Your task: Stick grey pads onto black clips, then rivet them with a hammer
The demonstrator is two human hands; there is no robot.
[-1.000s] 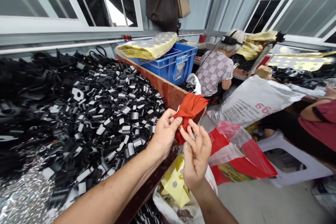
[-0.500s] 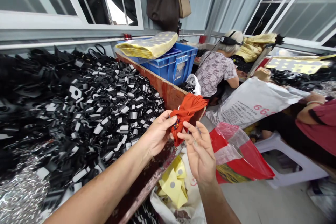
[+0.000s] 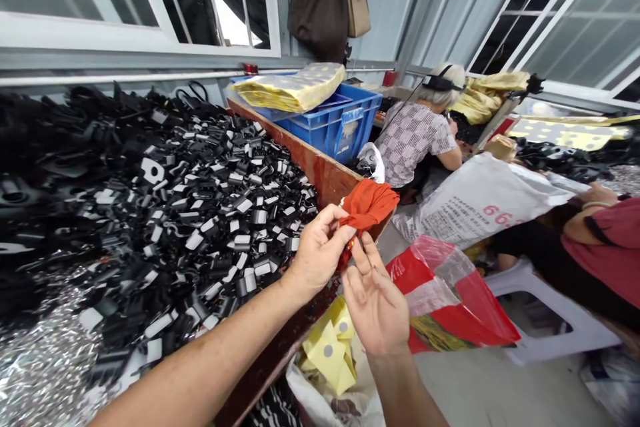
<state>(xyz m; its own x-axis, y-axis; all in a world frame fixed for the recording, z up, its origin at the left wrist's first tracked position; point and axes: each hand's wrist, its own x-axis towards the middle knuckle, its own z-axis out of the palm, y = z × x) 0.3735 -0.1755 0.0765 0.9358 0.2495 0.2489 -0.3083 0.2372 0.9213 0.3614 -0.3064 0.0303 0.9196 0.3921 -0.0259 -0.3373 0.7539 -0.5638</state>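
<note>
My left hand (image 3: 320,250) is closed, pinching a bunched orange-red cloth (image 3: 369,203) between thumb and fingers. The cloth lies over the corner of a wooden bin wall, and a darker, patterned bit of it hangs below my fingers. Palm up, my right hand (image 3: 377,307) sits just below and to the right, its fingers loosely bent and apart. Its fingertips reach the lower part of the cloth; whether they press on it is hard to tell. Left of my hands spreads a heap of black clips (image 3: 215,207) with pale faces.
A worn wooden board (image 3: 320,177) edges the heap. Behind it stands a blue crate (image 3: 340,123). Below my hands is a white sack (image 3: 367,383) with yellow sheets (image 3: 327,350). A red plastic bag (image 3: 450,287), a stool (image 3: 555,340) and two people sit at right.
My left hand has shifted to grip the cloth from above, bunching it further. My right hand has dropped slightly and turned palm up, its fingers closer together. The view has shifted slightly.
</note>
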